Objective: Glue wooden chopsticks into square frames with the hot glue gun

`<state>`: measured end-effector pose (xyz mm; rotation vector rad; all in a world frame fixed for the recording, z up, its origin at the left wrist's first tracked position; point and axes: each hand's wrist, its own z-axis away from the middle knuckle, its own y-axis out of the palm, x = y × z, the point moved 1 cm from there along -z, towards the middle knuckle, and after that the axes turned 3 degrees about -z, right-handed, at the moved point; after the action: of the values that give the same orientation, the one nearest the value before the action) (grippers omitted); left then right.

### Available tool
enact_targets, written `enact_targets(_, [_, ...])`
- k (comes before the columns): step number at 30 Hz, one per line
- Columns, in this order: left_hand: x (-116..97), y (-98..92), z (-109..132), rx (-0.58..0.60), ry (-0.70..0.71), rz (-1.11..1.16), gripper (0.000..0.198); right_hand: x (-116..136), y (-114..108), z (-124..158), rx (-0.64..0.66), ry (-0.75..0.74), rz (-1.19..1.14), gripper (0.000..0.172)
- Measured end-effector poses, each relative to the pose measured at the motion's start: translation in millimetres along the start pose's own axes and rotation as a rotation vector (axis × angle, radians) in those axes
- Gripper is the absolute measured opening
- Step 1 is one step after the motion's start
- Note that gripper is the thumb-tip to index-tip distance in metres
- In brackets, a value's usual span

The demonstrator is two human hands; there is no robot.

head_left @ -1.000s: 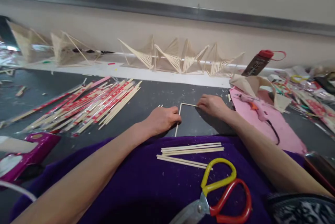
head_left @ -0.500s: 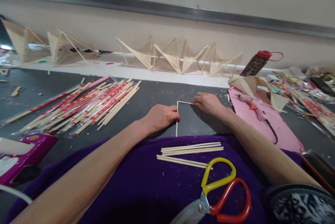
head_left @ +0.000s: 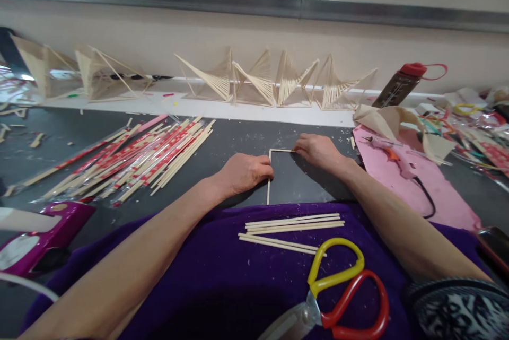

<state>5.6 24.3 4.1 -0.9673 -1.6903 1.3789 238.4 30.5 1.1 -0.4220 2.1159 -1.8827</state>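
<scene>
Two thin wooden sticks meet at a right-angled corner on the dark table. My left hand (head_left: 250, 171) is closed in a pinch on the upright wooden stick (head_left: 268, 191), whose lower end reaches toward the purple cloth. The fingers of my right hand (head_left: 316, 150) are closed at the right end of the crosswise wooden stick (head_left: 282, 150). On the purple cloth (head_left: 191, 281) nearest me lie several loose wooden sticks (head_left: 294, 226). Scissors (head_left: 314, 308) with one yellow and one red handle rest there too, their blades partly cut off by the view.
Wrapped chopsticks (head_left: 139, 157) lie at left, above a magenta device (head_left: 51, 239). Stick frames (head_left: 254, 85) line the white ledge at the back. At right are a pink glue gun (head_left: 397, 162) on a pink sheet (head_left: 441, 202) and a bottle (head_left: 397, 88) with a red lid.
The camera view has shifted and levelled slightly. Both hands keep their hold on the two sticks, and their positions on the table look nearly the same.
</scene>
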Motion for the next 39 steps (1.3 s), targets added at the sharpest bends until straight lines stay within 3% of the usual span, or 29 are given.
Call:
enact_targets(11, [3,0.8,2,0.018,-0.074,0.042,0.025,2,-5,3,0.004,-0.011,0.019,0.025])
enact_targets(17, [-18,-30.4,2,0.072,-0.163,0.089,0.023,2,-33,7,-0.110,0.023,-0.194,0.022])
enact_targets(19, [-32,-43.5,3,0.147,-0.130,0.112,0.021,11,-43,16,-0.045,-0.021,-0.265,0.020])
enact_targets(23, [-54,-54.0,5,0.194,-0.059,0.137,0.023,46,-51,46,0.244,-0.206,-0.275,0.019])
enact_targets(29, [-74,-40.9,5,0.230,-0.017,0.116,0.025,74,-38,79,0.296,-0.236,-0.205,0.025])
enact_targets(34, [-81,-44.9,-1,0.288,0.009,0.166,0.024,70,-38,86,0.317,-0.293,-0.282,0.027])
enact_targets(36, [-77,-48.3,-10,0.246,-0.008,0.165,0.023,62,-43,86,0.282,-0.285,-0.321,0.026])
enact_targets(39, [-68,-53.2,-32,0.120,-0.096,0.112,0.023,35,-56,85,0.126,-0.163,-0.355,0.023])
